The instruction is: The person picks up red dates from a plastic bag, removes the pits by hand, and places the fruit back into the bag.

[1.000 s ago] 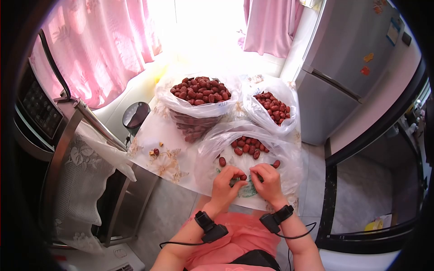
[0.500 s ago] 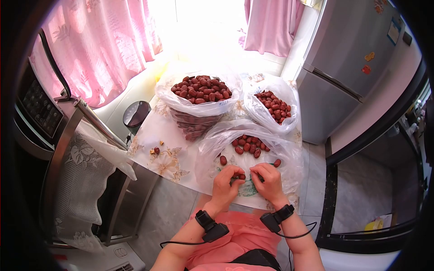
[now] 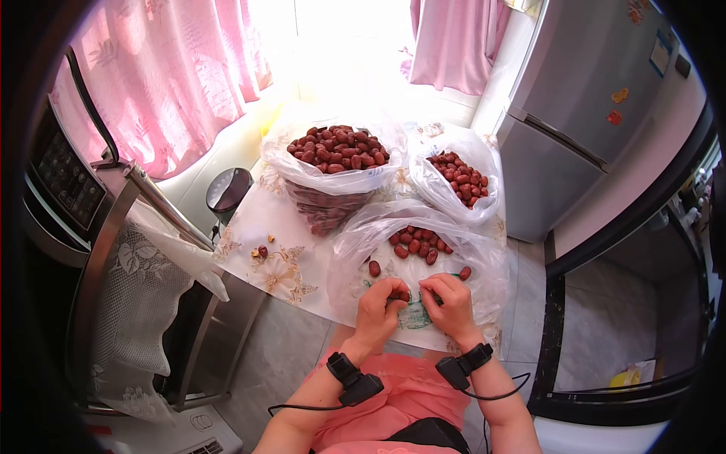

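My left hand [image 3: 378, 309] is closed around a red jujube [image 3: 402, 296], which shows only partly between thumb and fingers. A short gap to its right, my right hand [image 3: 451, 309] has its thumb and fingertips pinched together; anything between them is too small or hidden to tell. Both hands are over the near part of an opened clear plastic bag [image 3: 348, 253] lying flat, with green print on it. Several loose jujubes [image 3: 414, 246] rest inside the bag. One jujube [image 3: 374, 268] lies beyond my left hand and another jujube [image 3: 465, 273] just beyond my right.
Behind stand a large plastic bag [image 3: 333, 180] full of jujubes and a smaller bag [image 3: 478, 215] of them at right. Bits of jujube [image 3: 262, 250] lie on the flowered tablecloth [image 3: 249, 227]. A black round container [image 3: 228, 191] is at left, a fridge [image 3: 560, 166] at right.
The jujube in my left hand is now more covered by the fingers. Both hands stay in almost the same place, and the bags have not moved.
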{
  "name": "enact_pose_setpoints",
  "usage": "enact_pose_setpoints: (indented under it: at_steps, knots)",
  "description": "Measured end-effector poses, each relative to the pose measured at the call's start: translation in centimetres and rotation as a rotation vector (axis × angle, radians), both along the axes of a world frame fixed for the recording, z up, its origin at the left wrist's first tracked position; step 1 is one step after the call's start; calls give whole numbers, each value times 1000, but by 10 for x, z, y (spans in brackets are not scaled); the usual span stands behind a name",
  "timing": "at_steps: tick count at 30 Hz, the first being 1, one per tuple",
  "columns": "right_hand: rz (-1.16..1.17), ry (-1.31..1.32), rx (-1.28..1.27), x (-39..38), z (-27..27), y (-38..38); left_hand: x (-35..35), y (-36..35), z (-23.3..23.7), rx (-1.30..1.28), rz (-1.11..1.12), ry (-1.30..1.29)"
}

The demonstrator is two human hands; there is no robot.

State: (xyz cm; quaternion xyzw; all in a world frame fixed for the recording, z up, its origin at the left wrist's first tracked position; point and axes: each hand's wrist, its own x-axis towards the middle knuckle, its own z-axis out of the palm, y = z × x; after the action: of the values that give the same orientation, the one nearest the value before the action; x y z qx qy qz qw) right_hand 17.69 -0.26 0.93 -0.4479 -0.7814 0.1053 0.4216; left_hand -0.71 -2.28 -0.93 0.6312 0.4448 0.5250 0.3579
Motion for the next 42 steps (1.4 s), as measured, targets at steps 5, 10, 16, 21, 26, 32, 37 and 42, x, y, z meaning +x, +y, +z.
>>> enact_pose_setpoints:
  at_steps: [5,10,16,21,26,32,37,42]
  knots:
    - [-1,0,9,0,-1,0,0,0,-2,15,-1,-3]
    - [-1,-2,3,1,-2,0,0,0,-2,25,3,-4]
    - [47,1,11,1,1,-1,1,0,-2,20,15,-19]
    - [70,6,5,2,1,-2,1,2,3,78,27,-39]
    - [79,4,5,3,0,-2,1,2,2,79,39,-59]
    - [88,2,-6,4,-2,-3,0,1,3,42,28,-39]
    - [95,-18,8,5,-1,-2,0,2,2,46,19,-26]
    - [87,-14,12,3,1,-3,1,2,1,57,27,-41]
